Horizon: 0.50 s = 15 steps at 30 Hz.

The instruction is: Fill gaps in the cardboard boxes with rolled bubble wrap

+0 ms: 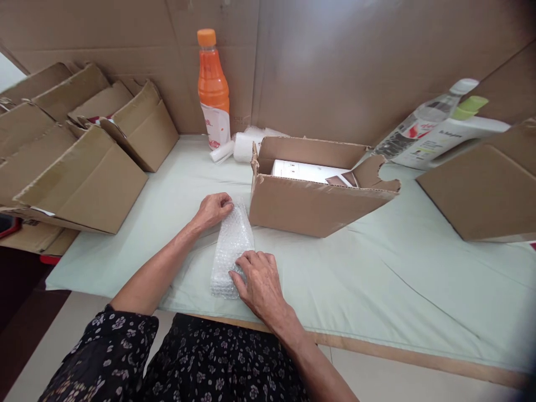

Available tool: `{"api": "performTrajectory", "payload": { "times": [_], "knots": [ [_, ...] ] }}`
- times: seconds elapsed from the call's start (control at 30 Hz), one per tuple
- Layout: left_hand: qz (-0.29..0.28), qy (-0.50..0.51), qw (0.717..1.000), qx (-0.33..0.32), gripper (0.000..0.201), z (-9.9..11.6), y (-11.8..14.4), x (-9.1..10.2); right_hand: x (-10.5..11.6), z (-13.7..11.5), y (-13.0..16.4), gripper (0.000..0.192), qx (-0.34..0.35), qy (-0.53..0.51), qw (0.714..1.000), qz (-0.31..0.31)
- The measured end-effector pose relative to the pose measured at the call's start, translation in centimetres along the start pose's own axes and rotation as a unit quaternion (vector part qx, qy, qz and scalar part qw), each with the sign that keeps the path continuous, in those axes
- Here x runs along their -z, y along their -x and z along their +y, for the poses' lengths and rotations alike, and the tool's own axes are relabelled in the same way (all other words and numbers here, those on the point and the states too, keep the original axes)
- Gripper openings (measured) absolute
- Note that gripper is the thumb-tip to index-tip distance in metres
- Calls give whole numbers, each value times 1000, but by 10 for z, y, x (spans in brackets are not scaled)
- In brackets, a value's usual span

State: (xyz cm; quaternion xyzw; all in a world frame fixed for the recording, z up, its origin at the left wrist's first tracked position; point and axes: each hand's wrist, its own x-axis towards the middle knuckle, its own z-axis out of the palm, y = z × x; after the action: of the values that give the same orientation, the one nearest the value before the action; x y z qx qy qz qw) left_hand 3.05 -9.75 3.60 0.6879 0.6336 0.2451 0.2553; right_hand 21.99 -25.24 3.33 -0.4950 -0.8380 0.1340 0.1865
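Observation:
A long bundle wrapped in bubble wrap (231,245) lies on the pale green table cover (377,279), just in front of me. My left hand (213,209) grips its far end with curled fingers. My right hand (260,282) presses down on its near end, fingers spread over the wrap. What is inside the wrap is hidden. An open cardboard box (312,206) stands right behind the bundle, with a white flat pack (307,170) lying in it.
Several open cardboard boxes (84,173) are stacked at the left. An orange bottle (213,84) and white rolls (245,146) stand at the back. Bottles (435,131) lie at the right behind another box (486,190). Cardboard sheets (335,61) wall the back.

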Motion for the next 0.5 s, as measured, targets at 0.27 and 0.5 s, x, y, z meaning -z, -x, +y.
{"api": "performTrajectory", "payload": {
  "times": [0.27,0.5],
  "knots": [
    [12,19,1000,0,20,0,3,-1,-11,-5,-3,3,-7,14,1000,26],
    [18,39,999,1,20,-1,5,-2,-13,-6,-1,4,-13,-8,999,39]
  ]
}}
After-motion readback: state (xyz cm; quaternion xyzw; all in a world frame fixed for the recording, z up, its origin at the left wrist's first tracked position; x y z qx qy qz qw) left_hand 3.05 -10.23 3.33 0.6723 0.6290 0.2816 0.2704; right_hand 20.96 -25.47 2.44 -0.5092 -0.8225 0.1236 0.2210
